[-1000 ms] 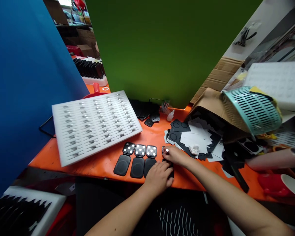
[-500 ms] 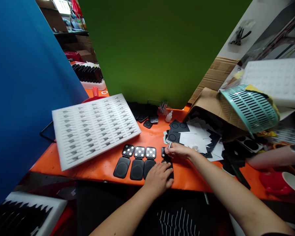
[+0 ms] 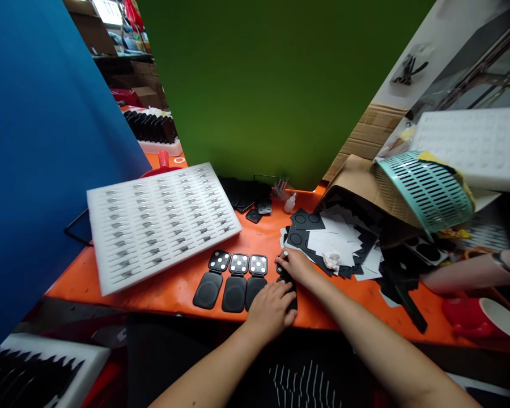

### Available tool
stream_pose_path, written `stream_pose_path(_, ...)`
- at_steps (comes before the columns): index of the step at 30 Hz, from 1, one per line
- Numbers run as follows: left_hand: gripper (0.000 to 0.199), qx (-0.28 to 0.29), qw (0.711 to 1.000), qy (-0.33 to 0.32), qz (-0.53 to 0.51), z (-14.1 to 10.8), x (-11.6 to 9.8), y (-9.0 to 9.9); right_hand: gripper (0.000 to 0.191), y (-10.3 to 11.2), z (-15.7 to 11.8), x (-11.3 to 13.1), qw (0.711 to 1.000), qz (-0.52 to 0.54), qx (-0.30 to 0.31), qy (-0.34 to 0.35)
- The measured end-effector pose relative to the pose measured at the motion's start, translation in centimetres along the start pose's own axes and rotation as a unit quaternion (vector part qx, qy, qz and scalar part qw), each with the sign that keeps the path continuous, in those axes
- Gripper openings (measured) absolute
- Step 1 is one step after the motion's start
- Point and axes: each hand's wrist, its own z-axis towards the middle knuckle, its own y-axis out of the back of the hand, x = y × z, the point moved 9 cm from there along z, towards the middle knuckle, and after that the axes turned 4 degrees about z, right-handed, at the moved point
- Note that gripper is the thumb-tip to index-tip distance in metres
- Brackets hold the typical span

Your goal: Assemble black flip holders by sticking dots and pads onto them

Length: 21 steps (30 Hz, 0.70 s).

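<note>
My left hand (image 3: 271, 306) lies with fingers stretched over the lower pad of a black hinged two-part piece (image 3: 294, 300), mostly hidden under my hands. Pinched in my right hand (image 3: 298, 266) is a slim rod with a pale end (image 3: 285, 254), held over that piece's upper square; its lower end is hidden. To the left, three similar hinged pieces lie unfolded in a row. The left one (image 3: 207, 290), the middle one (image 3: 233, 293) and the right one (image 3: 255, 288) show white dots on their upper squares. My left fingers partly overlap the right one's pad.
A white foam tray (image 3: 161, 218) with slotted rows leans at the left. Black and white sheets (image 3: 335, 232) pile up at right, by a cardboard box (image 3: 361, 181) and a teal basket (image 3: 433, 190). A small white bottle (image 3: 289, 203) stands behind. A green panel (image 3: 280, 85) bounds the back.
The rod in my right hand has gone from slanted to more upright, its pale end now pointing toward me. My left hand stays on the pad. The view has shifted slightly.
</note>
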Motion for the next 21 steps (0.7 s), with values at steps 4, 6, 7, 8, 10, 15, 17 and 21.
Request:
stream_pose_path(4,0.039,-0.002,1.0,0.002,0.003,-0.1,0.1,-0.1,0.016,-0.3,0.5,-0.8,0.998,0.042,0.037,-0.021)
stream_pose_path(6,0.039,-0.001,1.0,0.002,0.005,-0.1,0.1,-0.2,0.021,-0.4,0.6,-0.9,0.997,0.053,0.046,-0.022)
stream_pose_path(7,0.039,0.0,1.0,0.001,0.005,-0.1,0.1,-0.2,0.019,-0.4,0.6,-0.8,0.997,0.048,0.05,-0.018)
stream_pose_path(8,0.039,0.001,1.0,0.001,0.006,-0.1,0.1,-0.2,0.015,-0.3,0.7,-0.7,0.998,0.037,0.052,-0.011)
stream_pose_path(10,0.039,0.002,1.0,0.002,0.005,-0.1,0.1,-0.2,0.01,-0.3,0.9,-0.3,0.998,0.015,0.058,0.0)
stream_pose_path(15,0.039,0.006,1.0,0.008,0.001,0.0,0.0,0.0,0.006,-0.3,1.8,0.0,0.997,0.018,0.078,-0.006)
stream_pose_path(17,0.039,0.008,1.0,0.009,0.002,0.0,0.0,0.1,0.006,-0.3,1.9,0.0,0.995,0.032,0.09,-0.01)
stream_pose_path(21,0.038,0.01,1.0,0.011,0.003,0.0,0.0,0.1,0.008,-0.5,1.2,-0.4,0.989,0.07,0.127,-0.027)
